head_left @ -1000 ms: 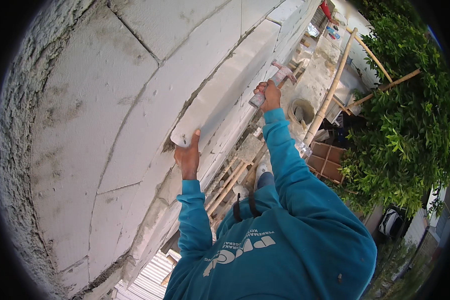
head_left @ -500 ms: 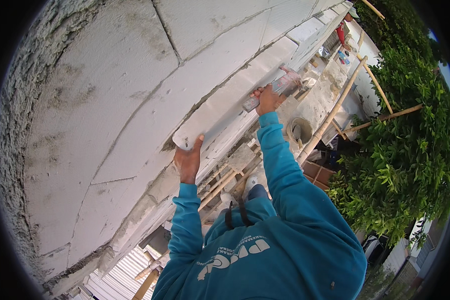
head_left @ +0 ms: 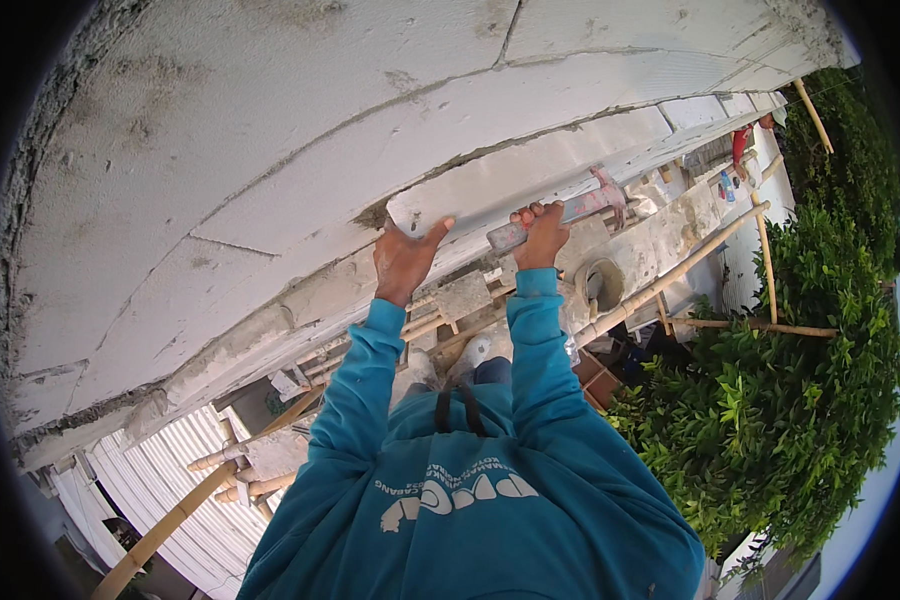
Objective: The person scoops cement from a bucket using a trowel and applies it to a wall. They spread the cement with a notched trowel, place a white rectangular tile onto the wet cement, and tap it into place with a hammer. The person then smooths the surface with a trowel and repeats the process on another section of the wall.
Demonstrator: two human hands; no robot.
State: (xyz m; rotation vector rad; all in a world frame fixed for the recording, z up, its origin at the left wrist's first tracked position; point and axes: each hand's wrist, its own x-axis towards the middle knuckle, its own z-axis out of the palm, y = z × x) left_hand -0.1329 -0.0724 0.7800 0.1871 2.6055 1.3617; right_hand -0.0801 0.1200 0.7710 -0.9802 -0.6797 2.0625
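Note:
My left hand [head_left: 407, 258] holds the near end of a long, pale block [head_left: 535, 160] in the white block wall [head_left: 350, 90], thumb laid over the block's corner beside a dark mortar gap. To its right, my right hand [head_left: 541, 238] is closed round the handle of a hammer [head_left: 600, 198] with a worn, pink-splotched metal head. The hammer lies angled along the block's outer side, its head pointing to the right; whether it touches the block I cannot tell. My feet [head_left: 476, 352] show below on a scaffold of bamboo and boards.
A bucket [head_left: 600, 283] sits on the dusty platform beside a long bamboo rail [head_left: 670, 262]. Further along, another person in red [head_left: 740, 142] is at the wall. Leafy branches [head_left: 750, 420] fill the right side; corrugated sheeting [head_left: 160, 500] lies below left.
The view has turned, so the wall runs flatter across the picture. The hammer's head has swung toward the right, more level with the block. Both hands keep their grips.

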